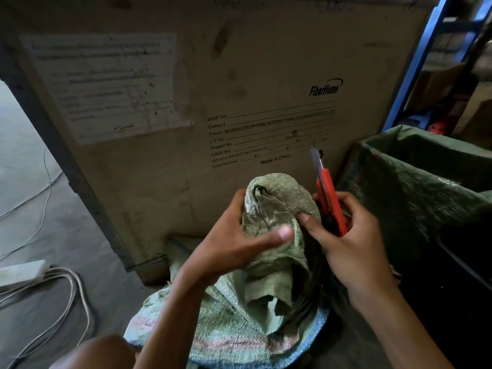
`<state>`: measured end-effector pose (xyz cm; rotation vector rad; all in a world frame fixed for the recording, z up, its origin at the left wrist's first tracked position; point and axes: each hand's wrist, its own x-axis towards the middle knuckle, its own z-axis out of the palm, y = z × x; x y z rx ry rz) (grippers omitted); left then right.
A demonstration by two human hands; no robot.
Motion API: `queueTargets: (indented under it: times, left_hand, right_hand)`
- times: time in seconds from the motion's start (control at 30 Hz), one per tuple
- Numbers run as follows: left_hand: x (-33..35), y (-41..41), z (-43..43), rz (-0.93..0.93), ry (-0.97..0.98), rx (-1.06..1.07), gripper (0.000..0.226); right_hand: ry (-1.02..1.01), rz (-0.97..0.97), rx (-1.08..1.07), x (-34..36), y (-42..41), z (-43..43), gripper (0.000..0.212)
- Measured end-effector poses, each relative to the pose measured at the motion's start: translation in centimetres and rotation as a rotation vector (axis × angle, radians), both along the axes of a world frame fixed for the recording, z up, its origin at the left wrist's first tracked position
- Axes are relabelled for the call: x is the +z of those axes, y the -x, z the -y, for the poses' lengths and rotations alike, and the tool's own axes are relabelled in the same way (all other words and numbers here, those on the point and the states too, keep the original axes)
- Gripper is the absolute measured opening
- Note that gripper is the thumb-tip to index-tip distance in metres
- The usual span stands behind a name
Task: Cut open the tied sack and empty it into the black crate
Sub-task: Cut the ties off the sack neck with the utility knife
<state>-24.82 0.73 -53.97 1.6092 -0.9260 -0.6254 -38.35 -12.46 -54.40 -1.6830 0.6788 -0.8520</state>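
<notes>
The main risk is the blade (316,159) of the red knife (331,202). It is slid well out and points up and away, just right of the bunched neck of the green sack (277,193). If it is brought to the tie, a slip on the slick woven cloth could carry the edge left into the left hand (239,235), which grips that same neck. A blade exposed this far may also flex or snap under side load. A 2nd risk is cutting the cloth below the tie instead of the tie itself. The contents could then spill onto the floor (66,235), because the sack stands there, left of the black crate (468,283), not over it.

The left hand's fingers wrap the far-left side of the neck and its thumb (285,232) presses across the near side, so the neck is pinched between them. The right hand (354,246) has its fingers curled round the knife's handle, while its thumb (306,218) rests on the right side of the neck. Knife and sack lie touching or just beside each other there. A thin line across the neck, above the 2 thumbs, looks like the tie, though I cannot tell for sure. A green sheet (415,187) drapes the crate's far part.
</notes>
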Motion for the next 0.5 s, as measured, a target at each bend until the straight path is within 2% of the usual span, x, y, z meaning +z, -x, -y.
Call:
queueTargets:
  times: [0.1,0.2,0.37,0.5]
  left_hand:
    - [-0.4,-0.1,0.2,0.044,-0.035,0.021,0.081]
    - [-0.7,-1.1,0.0,-0.066,-0.061,0.011,0.076]
    - [-1.5,-1.7,0.4,-0.271,-0.042,0.139,0.069]
    - [-1.8,-2.1,0.4,-0.327,-0.036,0.196,0.059]
  right_hand:
    - [0.018,-0.018,-0.012,0.0,0.0,0.5,0.03]
    - [0.015,-0.022,0.012,-0.2,0.1,0.8,0.032]
    - [0.171,-0.071,0.013,-0.2,0.1,0.5,0.025]
    - [0.373,-0.039,0.07,0.9,0.7,0.4,0.013]
